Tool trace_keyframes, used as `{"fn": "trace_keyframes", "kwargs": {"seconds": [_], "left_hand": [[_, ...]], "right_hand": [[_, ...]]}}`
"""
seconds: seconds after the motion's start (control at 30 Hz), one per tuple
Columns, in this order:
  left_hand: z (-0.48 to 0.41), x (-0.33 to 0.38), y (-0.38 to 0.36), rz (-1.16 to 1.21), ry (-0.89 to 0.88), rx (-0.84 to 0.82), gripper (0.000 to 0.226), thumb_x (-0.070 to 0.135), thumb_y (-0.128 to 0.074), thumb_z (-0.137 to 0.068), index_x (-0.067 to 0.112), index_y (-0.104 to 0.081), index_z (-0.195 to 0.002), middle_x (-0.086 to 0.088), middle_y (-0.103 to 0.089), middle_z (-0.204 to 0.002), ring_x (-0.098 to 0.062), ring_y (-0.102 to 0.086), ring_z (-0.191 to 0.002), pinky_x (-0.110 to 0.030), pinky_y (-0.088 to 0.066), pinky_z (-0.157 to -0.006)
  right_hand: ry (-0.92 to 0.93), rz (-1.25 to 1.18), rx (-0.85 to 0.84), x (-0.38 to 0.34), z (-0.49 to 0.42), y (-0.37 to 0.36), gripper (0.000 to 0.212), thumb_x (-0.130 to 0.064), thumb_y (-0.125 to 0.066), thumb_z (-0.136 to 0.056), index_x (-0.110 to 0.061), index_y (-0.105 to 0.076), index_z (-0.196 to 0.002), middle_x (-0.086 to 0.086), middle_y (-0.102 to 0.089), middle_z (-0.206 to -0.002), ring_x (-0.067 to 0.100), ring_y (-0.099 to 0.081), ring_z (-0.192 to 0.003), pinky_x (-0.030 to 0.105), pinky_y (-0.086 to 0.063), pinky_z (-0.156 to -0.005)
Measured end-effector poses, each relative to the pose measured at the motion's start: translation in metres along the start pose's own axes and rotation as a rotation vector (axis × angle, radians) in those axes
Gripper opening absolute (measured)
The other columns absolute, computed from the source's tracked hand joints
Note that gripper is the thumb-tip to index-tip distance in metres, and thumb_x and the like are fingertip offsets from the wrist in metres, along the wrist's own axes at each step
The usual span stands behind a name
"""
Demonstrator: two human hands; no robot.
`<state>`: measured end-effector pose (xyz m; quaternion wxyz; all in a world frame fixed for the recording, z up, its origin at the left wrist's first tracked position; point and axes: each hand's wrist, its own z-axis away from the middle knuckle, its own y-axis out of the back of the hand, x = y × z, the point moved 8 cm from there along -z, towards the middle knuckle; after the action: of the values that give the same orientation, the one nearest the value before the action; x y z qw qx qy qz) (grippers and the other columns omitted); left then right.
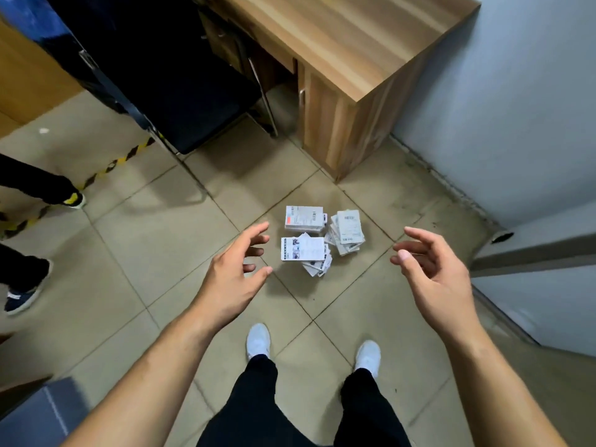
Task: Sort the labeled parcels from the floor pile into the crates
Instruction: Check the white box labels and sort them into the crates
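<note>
left grip (232, 272) and right grip (432, 266) hover loosely open, each holding nothing; the parcel pile (319, 240) lies on the floor (154, 253) below and between them.

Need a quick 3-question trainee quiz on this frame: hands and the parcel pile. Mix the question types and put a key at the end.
1. True or false: the left hand holds a parcel.
2. Multiple choice: the parcel pile lies on A) a conveyor belt, B) the tiled floor, C) a shelf.
3. Fill in: the right hand, hovering beside the pile, is ___ (open or shut).

Key: 1 false; 2 B; 3 open.
</note>
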<state>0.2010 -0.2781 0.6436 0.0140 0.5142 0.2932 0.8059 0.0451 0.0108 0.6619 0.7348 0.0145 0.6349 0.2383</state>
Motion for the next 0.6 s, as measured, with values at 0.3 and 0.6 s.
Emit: {"fn": "trace_keyframes", "kwargs": {"seconds": [0.3, 0.6], "left_hand": [[-0.079, -0.188, -0.056, -0.007, 0.113, 0.000, 0.060, 0.009, -0.071, -0.090, 0.037, -0.050, -0.140, 0.021, -0.062, -0.127, -0.004, -0.059, -0.116, -0.038, -0.055, -0.095], [-0.170, -0.343, -0.199, -0.063, 0.104, -0.035, 0.062, 0.021, -0.072, -0.090, 0.038, -0.046, -0.144, 0.019, -0.050, -0.138, -0.001, -0.048, -0.127, -0.034, -0.045, -0.107]], "right_hand": [[-0.211, 0.052, 0.018, 0.202, -0.027, -0.098, 0.039, -0.016, -0.064, -0.097, -0.047, -0.061, -0.121, -0.006, -0.074, -0.108, 0.018, -0.072, -0.103, 0.055, -0.056, -0.095], [-0.174, 0.069, -0.024, 0.390, -0.098, -0.186, 0.041, -0.021, -0.068, -0.096, -0.040, -0.058, -0.130, -0.014, -0.070, -0.107, 0.010, -0.069, -0.099, 0.036, -0.058, -0.087]]}}
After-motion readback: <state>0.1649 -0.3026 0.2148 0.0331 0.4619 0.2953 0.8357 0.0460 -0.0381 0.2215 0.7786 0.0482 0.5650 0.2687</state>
